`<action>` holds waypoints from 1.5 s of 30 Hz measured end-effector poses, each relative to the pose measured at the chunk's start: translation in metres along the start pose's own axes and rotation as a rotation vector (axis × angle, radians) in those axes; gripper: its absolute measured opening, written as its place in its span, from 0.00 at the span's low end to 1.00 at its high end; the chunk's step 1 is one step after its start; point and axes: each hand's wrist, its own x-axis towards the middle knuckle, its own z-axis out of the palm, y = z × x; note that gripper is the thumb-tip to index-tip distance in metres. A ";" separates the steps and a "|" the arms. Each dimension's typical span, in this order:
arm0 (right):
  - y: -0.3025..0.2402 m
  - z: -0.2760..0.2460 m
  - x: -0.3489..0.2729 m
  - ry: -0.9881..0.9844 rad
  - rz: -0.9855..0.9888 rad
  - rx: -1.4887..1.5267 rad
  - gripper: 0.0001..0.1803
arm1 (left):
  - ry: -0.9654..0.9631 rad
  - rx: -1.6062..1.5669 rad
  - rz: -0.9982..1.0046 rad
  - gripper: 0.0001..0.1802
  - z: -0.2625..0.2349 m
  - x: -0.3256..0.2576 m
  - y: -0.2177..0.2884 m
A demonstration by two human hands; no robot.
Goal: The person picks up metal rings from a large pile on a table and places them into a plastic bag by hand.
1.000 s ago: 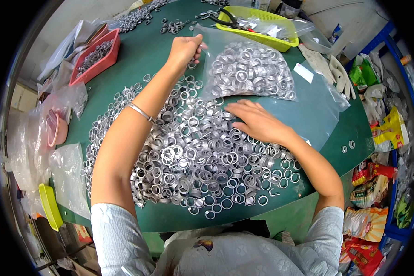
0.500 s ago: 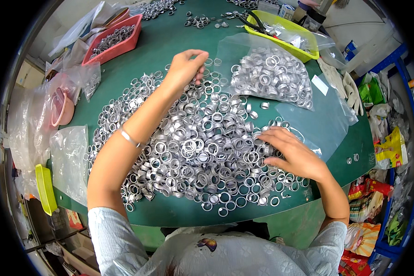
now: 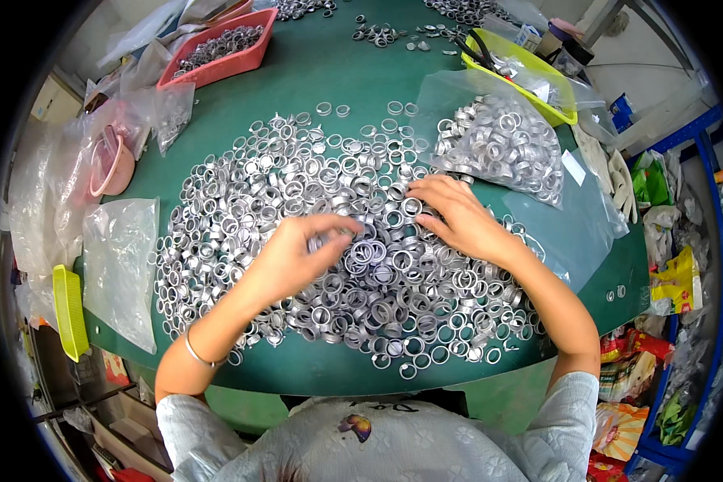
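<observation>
A wide heap of silver-grey metal rings [image 3: 377, 305] lies spread over the green table. My left hand [image 3: 297, 253] hovers over the middle of the heap, thumb and forefinger curled nearly together; its fingertips are slightly blurred, and whatever they pinch is too small to make out. To its right, my right hand [image 3: 458, 217] reaches over the upper right part of the heap, fingers stretched and thumb apart, with the fingertips at the rings. Just beyond it sits a clear plastic bag [image 3: 506, 149] filled with similar rings.
A red tray [image 3: 221, 60] of small metal parts stands far left, and a yellow-green basket [image 3: 530, 76] with black-handled tool and bags far right. Flat plastic bags [image 3: 124, 269] and a pink basket [image 3: 111, 169] line the left edge. A blue shelf [image 3: 691, 265] with packages flanks the right.
My left hand has come back from the heap's far edge to its middle. My right hand has moved left and away from me over the rings. The view has shifted slightly.
</observation>
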 end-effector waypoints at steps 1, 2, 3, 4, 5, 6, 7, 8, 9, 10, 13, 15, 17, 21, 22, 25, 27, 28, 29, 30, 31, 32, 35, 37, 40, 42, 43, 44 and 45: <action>-0.002 -0.002 0.002 -0.012 0.032 0.017 0.14 | 0.007 -0.005 0.025 0.11 0.004 -0.008 -0.001; -0.002 -0.003 0.002 -0.023 0.066 0.033 0.12 | 0.012 -0.011 0.051 0.12 0.007 -0.015 -0.002; -0.001 -0.005 0.001 -0.040 0.065 0.014 0.10 | -0.024 0.003 0.002 0.12 0.008 -0.022 0.003; 0.001 -0.005 0.000 -0.017 0.079 0.034 0.09 | -0.019 0.021 0.042 0.12 0.012 -0.028 0.002; 0.004 -0.004 -0.001 0.007 0.094 0.054 0.09 | -0.014 0.039 0.082 0.11 0.018 -0.033 0.000; 0.006 -0.004 -0.001 0.032 0.107 0.072 0.09 | -0.007 0.058 0.123 0.11 0.023 -0.039 -0.001; 0.007 -0.004 0.001 0.106 0.150 0.110 0.08 | 0.027 0.046 0.238 0.11 0.033 -0.043 -0.008; 0.003 -0.004 0.002 0.170 0.142 0.072 0.08 | 0.004 0.026 0.238 0.11 0.038 -0.048 -0.007; -0.002 -0.003 0.005 0.231 0.131 0.036 0.08 | -0.018 0.006 0.235 0.11 0.043 -0.052 -0.007; -0.007 -0.002 0.007 0.293 0.120 0.001 0.08 | -0.040 -0.013 0.231 0.11 0.048 -0.055 -0.006; -0.030 -0.005 0.012 0.108 -0.036 -0.107 0.11 | -0.057 -0.004 0.278 0.11 0.060 -0.060 -0.012; -0.037 0.006 0.011 0.037 -0.048 -0.258 0.12 | -0.035 -0.013 0.307 0.10 0.067 -0.062 -0.018; -0.037 0.007 0.012 -0.002 0.030 -0.393 0.12 | -0.027 -0.024 0.328 0.10 0.070 -0.062 -0.022; -0.036 0.009 0.021 -0.076 0.065 -0.504 0.10 | -0.023 -0.092 0.319 0.11 0.071 -0.063 -0.027; -0.035 0.009 0.024 -0.091 0.046 -0.505 0.09 | -0.009 -0.107 0.330 0.11 0.070 -0.063 -0.028; -0.037 0.004 0.027 -0.068 0.068 -0.433 0.08 | 0.030 -0.166 0.354 0.11 0.069 -0.063 -0.033; -0.044 -0.007 0.024 -0.030 0.150 -0.296 0.06 | 0.044 -0.217 0.350 0.12 0.068 -0.066 -0.037; -0.047 -0.013 0.023 -0.011 0.173 -0.123 0.06 | 0.024 -0.303 0.291 0.14 0.066 -0.067 -0.036; -0.050 -0.018 0.020 0.009 0.197 0.051 0.06 | 0.003 -0.389 0.233 0.16 0.062 -0.068 -0.034; -0.056 -0.021 0.018 0.029 0.219 0.227 0.06 | -0.017 -0.471 0.173 0.18 0.059 -0.069 -0.032; -0.067 -0.018 0.015 0.047 0.173 0.342 0.07 | -0.146 -0.622 0.076 0.22 0.056 -0.070 -0.038; -0.085 -0.017 0.014 0.045 0.073 0.353 0.06 | -0.192 -0.852 0.005 0.22 0.053 -0.069 -0.037; -0.110 -0.011 0.011 -0.071 -0.123 0.310 0.05 | -0.250 -1.402 -0.200 0.24 0.050 -0.067 -0.033; -0.106 -0.007 0.015 -0.184 -0.180 0.335 0.05 | -0.328 -1.464 -0.199 0.20 0.056 -0.067 -0.053; -0.060 -0.007 0.040 0.083 0.313 0.363 0.12 | -0.402 -1.514 -0.214 0.13 0.055 -0.065 -0.060; -0.020 0.010 0.049 0.230 0.213 0.047 0.18 | -0.417 -1.491 -0.219 0.12 0.055 -0.063 -0.058; -0.005 0.017 0.046 0.170 0.151 -0.096 0.23 | -0.397 -1.452 -0.240 0.13 0.054 -0.062 -0.052; 0.008 0.029 0.040 0.084 0.131 -0.266 0.22 | -0.414 -1.438 -0.207 0.13 0.055 -0.061 -0.051; -0.002 0.030 0.040 0.014 0.156 -0.202 0.22 | -0.414 -1.424 -0.176 0.13 0.055 -0.064 -0.052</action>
